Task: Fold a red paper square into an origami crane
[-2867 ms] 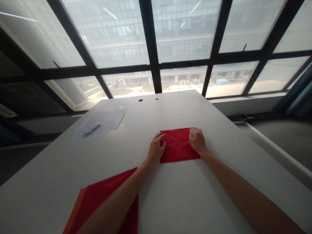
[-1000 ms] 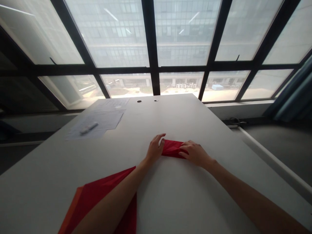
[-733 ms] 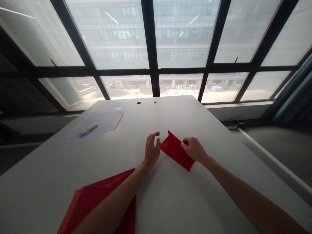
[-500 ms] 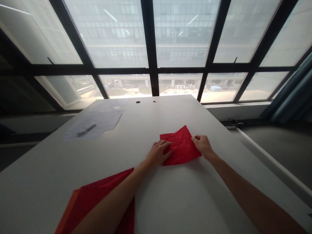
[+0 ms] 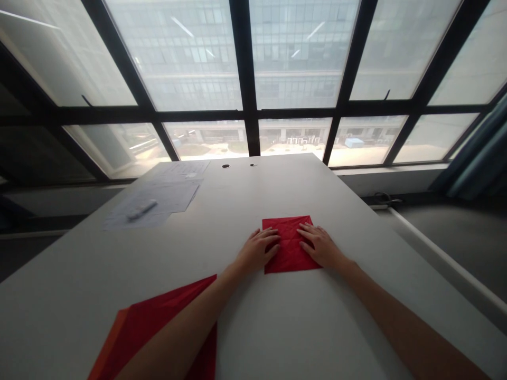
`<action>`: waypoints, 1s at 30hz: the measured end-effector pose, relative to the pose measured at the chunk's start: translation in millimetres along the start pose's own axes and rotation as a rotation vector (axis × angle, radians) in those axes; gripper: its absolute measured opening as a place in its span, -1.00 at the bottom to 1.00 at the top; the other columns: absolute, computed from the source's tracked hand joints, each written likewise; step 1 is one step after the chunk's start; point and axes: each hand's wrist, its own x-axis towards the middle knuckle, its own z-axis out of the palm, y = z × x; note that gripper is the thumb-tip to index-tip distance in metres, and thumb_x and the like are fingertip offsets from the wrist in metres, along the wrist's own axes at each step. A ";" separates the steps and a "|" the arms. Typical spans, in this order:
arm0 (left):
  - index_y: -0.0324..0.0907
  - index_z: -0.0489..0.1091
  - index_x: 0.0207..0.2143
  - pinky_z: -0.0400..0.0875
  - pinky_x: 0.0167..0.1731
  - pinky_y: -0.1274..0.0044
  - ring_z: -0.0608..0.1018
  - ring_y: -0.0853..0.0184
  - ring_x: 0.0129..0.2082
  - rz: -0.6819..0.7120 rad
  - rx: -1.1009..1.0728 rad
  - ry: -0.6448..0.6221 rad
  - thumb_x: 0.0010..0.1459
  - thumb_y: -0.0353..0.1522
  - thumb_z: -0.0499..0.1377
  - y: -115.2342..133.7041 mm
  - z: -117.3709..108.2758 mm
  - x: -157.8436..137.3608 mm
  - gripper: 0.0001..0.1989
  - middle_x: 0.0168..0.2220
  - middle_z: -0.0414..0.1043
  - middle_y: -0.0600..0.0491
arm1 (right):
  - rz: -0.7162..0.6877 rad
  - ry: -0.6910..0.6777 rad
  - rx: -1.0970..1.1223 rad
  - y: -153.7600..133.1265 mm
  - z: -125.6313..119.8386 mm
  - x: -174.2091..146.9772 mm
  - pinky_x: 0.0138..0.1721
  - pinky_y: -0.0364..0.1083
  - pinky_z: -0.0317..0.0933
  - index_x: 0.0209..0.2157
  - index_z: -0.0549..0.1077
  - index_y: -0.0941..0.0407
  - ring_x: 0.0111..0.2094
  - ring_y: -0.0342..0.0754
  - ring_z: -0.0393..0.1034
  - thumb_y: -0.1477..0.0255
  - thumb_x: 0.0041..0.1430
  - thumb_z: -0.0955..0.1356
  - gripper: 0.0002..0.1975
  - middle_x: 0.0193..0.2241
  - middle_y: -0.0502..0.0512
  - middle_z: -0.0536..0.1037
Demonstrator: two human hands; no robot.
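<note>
A creased red square sheet point(image 5: 290, 245), paper or thin cloth, lies flat on the white table point(image 5: 245, 200). Across its left edge rests my left hand point(image 5: 256, 250), fingers spread on the sheet. My right hand point(image 5: 320, 246) lies on the right side with its fingers apart, pressing the surface. Neither hand grips anything. Under my left forearm is a larger red piece point(image 5: 166, 306) with an orange strip along its left side, partly hidden by the arm.
Printed papers point(image 5: 174, 192) lie at the far left of the table, with a whitish tube-like object point(image 5: 142, 210) on them. Two small round holes pierce the tabletop near its far edge. Large windows stand behind, and a blue curtain point(image 5: 471, 153) hangs at the right.
The sheet's raised right part has come down flat. My right hand has let go of its right edge and moved left onto it, fingers spread. My left hand has stayed in place.
</note>
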 end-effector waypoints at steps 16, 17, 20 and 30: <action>-0.06 0.52 -0.18 0.40 0.01 0.28 0.51 0.20 -0.08 -0.153 -0.092 0.307 0.15 -0.45 0.19 -9.0 0.1 2.5 -0.80 -0.12 0.50 0.00 | 0.204 0.329 0.056 4.9 0.7 1.2 0.21 0.08 0.09 0.09 0.43 0.22 0.12 0.10 0.27 0.40 0.26 0.24 -0.60 0.07 0.27 0.47; -0.06 0.52 -0.19 0.40 0.02 0.28 0.51 0.21 -0.09 -0.159 -0.095 0.303 0.15 -0.44 0.19 -8.9 -0.2 2.4 -0.81 -0.12 0.50 0.00 | 0.201 0.303 0.044 4.8 1.5 1.2 0.23 0.09 0.05 0.12 0.41 0.22 0.15 0.10 0.25 0.40 0.27 0.24 -0.58 0.10 0.27 0.45; -0.06 0.53 -0.23 0.39 0.01 0.28 0.51 0.20 -0.09 -0.153 -0.085 0.256 0.14 -0.41 0.22 -7.9 -1.6 1.8 -0.86 -0.13 0.50 0.01 | 0.179 0.224 0.015 4.7 2.8 0.5 0.27 0.13 -0.03 0.16 0.36 0.20 0.20 0.11 0.21 0.37 0.26 0.25 -0.54 0.16 0.26 0.41; -0.05 0.53 -0.25 0.36 0.03 0.22 0.49 0.16 -0.03 -0.121 -0.052 0.184 0.12 -0.39 0.25 -6.3 -3.9 1.1 -0.87 -0.11 0.50 0.00 | 0.220 0.242 0.012 11.1 4.8 4.5 0.19 0.12 0.05 0.11 0.41 0.19 0.14 0.14 0.23 0.37 0.21 0.30 -0.55 0.11 0.29 0.43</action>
